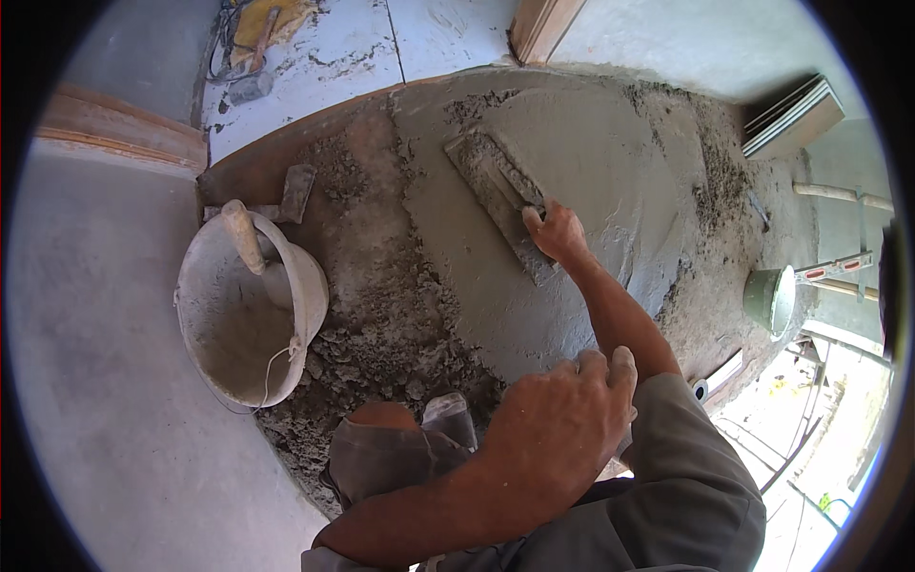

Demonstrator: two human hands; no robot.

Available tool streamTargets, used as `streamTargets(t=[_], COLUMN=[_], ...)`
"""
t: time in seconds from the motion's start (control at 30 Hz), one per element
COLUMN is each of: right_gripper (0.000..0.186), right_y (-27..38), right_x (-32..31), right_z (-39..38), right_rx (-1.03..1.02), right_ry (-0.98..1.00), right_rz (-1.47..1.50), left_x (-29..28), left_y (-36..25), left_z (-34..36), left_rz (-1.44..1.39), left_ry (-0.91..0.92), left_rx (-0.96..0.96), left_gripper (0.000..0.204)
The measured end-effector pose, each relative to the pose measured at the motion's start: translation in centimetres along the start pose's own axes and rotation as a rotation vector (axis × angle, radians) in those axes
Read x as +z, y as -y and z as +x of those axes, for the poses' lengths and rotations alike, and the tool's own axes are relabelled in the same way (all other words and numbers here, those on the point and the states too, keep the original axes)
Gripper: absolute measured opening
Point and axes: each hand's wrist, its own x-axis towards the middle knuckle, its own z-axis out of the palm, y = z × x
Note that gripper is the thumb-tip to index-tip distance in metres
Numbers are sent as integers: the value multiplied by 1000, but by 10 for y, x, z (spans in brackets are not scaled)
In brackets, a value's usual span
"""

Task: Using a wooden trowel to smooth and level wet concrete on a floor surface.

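Note:
My right hand [558, 229] grips the handle of a cement-coated rectangular trowel [486, 195], which lies flat on smooth wet grey mortar [600, 286] in the middle of the view. My left hand [581, 419] is held low in front of me with its fingers curled; whatever is in it, if anything, is hidden. Rough crumbly mortar [357, 338] borders the smoothed patch on the left. Beside it stands a white bucket [310, 296] with a wooden-handled tool [243, 238] inside, and a small grey tool [295, 191] lies behind it.
My bent knee [381, 448] is at the bottom. White tiles [343, 38] with scattered tools lie beyond a wooden door frame [124, 133]. At right are stacked boards [786, 119], a green bucket [767, 300], a level [829, 270], wooden poles [829, 191] and a bright opening [801, 410].

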Motion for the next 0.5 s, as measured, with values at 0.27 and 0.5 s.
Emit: streamTargets(t=[0.27,0.5], right_gripper=[44,53], right_y=[-55,-89], right_x=[-18,-35], right_z=[-103,30], right_rx=[-161,91], right_ry=[338,-146], right_rz=[45,72], left_x=[-28,-38], left_y=[38,62], left_z=[-4,-18], left_rz=[-68,-81], left_ry=[-234,-425], left_rx=[-180,-269], left_gripper=[41,35])
